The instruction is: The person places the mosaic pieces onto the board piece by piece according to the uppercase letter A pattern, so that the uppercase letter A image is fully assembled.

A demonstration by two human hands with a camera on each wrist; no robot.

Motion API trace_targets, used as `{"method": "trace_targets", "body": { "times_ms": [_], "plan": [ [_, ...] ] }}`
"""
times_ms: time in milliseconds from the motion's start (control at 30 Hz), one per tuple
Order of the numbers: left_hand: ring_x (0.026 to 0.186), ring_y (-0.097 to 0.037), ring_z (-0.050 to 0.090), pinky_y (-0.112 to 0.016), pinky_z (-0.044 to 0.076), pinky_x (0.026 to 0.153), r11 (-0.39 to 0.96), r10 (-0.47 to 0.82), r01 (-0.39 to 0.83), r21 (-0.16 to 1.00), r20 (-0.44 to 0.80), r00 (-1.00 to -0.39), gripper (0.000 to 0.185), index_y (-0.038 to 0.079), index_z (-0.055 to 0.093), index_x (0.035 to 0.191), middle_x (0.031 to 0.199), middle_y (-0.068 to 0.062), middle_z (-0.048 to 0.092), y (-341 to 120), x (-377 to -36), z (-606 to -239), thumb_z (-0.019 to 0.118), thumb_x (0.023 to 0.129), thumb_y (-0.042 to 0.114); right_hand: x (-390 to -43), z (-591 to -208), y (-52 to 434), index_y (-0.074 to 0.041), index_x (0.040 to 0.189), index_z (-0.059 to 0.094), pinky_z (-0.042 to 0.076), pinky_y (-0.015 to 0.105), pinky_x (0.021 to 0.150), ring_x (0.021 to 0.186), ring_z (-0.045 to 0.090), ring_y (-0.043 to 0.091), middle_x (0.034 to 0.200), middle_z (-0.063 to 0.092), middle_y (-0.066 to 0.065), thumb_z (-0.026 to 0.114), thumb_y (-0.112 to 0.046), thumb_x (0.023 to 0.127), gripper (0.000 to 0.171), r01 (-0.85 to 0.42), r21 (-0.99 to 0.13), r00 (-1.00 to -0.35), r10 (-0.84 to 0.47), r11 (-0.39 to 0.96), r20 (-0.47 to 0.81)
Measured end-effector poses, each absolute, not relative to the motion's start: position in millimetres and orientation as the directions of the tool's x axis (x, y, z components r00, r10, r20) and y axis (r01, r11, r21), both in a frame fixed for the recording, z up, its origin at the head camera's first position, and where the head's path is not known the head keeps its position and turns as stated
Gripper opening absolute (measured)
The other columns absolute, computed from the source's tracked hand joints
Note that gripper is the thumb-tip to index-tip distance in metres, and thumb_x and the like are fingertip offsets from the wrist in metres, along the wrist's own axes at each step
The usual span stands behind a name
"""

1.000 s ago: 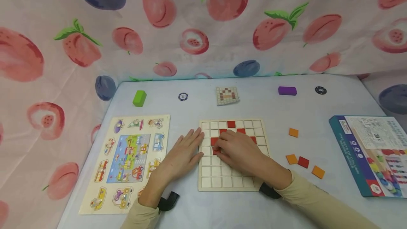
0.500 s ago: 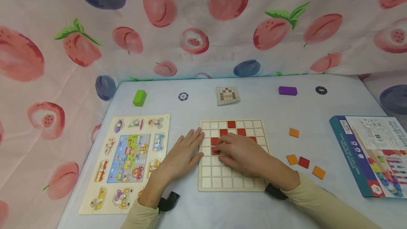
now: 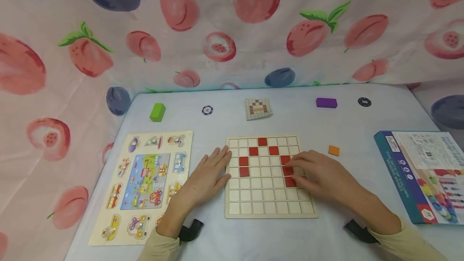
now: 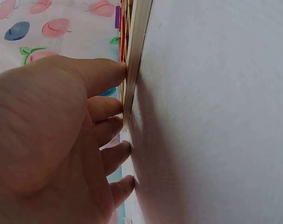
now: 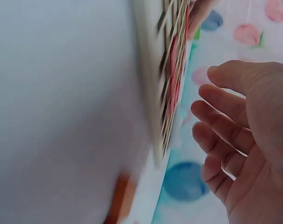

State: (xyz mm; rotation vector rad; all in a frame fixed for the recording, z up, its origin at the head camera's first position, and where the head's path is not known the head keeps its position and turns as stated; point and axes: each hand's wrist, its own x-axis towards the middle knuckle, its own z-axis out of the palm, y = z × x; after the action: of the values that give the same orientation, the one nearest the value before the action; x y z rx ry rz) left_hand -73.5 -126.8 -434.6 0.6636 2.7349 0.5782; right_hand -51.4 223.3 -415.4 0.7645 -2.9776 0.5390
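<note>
Over grid board (image 3: pixel 270 209), right hand (image 3: pixel 324 176) flat.

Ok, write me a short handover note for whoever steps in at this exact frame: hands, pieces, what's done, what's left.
Left hand: open, flat on the table, fingertips against the left edge of the grid board.
Right hand: open, fingertips on the red tiles at the board's right side, holding nothing.
Done: eight red tiles show in the board, in an arch shape.
Left: lower rows bare; one orange tile loose right of the board; pattern card behind it.
</note>
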Motion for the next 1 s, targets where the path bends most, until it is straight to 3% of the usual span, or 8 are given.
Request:
{"method": "trace_targets", "body": {
  "times_ms": [233, 400, 533, 733, 1000],
  "plan": [
    [0.168, -0.03, 0.02, -0.057, 0.019, 0.138, 0.815, 0.485, 0.377, 0.44, -0.161, -0.859, 0.067, 0.011, 0.033, 0.168, 0.179, -0.006, 0.024, -128.0, -72.3, -434.9, 0.058, 0.11, 0.035, -31.0, -419.1, 270.9, -0.028, 0.125, 0.079, 0.061, 0.058, 0.1, 0.12, 0.069, 0.027, 0.127, 0.074, -0.001, 0.084, -0.029, 0.091, 0.033, -0.318, -0.34, -0.943, -0.332, 0.885, 0.017],
    [0.168, -0.03, 0.02, -0.056, 0.019, 0.138, 0.815, 0.486, 0.376, 0.441, -0.165, -0.858, 0.067, 0.011, 0.033, 0.168, 0.179, -0.006, 0.023, -127.1, -72.9, -434.7, 0.057, 0.11, 0.034, -22.3, -421.7, 297.7, -0.027, 0.125, 0.079, 0.063, 0.06, 0.095, 0.119, 0.067, 0.032, 0.128, 0.073, 0.006, 0.088, -0.034, 0.088, 0.039, -0.242, -0.318, -0.964, -0.264, 0.917, -0.029],
    [0.168, -0.032, 0.021, -0.057, 0.02, 0.137, 0.811, 0.49, 0.383, 0.442, -0.155, -0.858, 0.066, 0.009, 0.034, 0.168, 0.179, -0.007, 0.024, -126.6, -73.2, -434.5, 0.058, 0.11, 0.032, -19.9, -421.5, 311.2, -0.024, 0.126, 0.077, 0.066, 0.053, 0.086, 0.107, 0.068, 0.027, 0.126, 0.072, 0.009, 0.09, -0.038, 0.085, 0.045, -0.208, -0.286, -0.963, -0.246, 0.936, -0.107],
    [0.168, -0.032, 0.02, -0.058, 0.02, 0.137, 0.809, 0.495, 0.392, 0.439, -0.148, -0.856, 0.066, 0.009, 0.034, 0.167, 0.179, -0.008, 0.024, -127.1, -74.2, -434.9, 0.057, 0.111, 0.032, -22.1, -423.0, 320.6, -0.016, 0.118, 0.079, 0.065, 0.053, 0.083, 0.091, 0.065, 0.019, 0.108, 0.075, 0.004, 0.091, -0.034, 0.081, 0.042, -0.199, -0.216, -0.961, -0.234, 0.956, -0.148],
    [0.168, -0.031, 0.02, -0.057, 0.019, 0.138, 0.809, 0.491, 0.38, 0.448, -0.16, -0.856, 0.067, 0.01, 0.033, 0.168, 0.179, -0.007, 0.024, -127.2, -74.0, -434.6, 0.057, 0.11, 0.034, -22.7, -422.1, 321.7, -0.015, 0.116, 0.079, 0.064, 0.057, 0.085, 0.091, 0.067, 0.022, 0.107, 0.075, 0.006, 0.092, -0.029, 0.081, 0.04, -0.193, -0.21, -0.968, -0.221, 0.958, -0.121]
  ]
}}
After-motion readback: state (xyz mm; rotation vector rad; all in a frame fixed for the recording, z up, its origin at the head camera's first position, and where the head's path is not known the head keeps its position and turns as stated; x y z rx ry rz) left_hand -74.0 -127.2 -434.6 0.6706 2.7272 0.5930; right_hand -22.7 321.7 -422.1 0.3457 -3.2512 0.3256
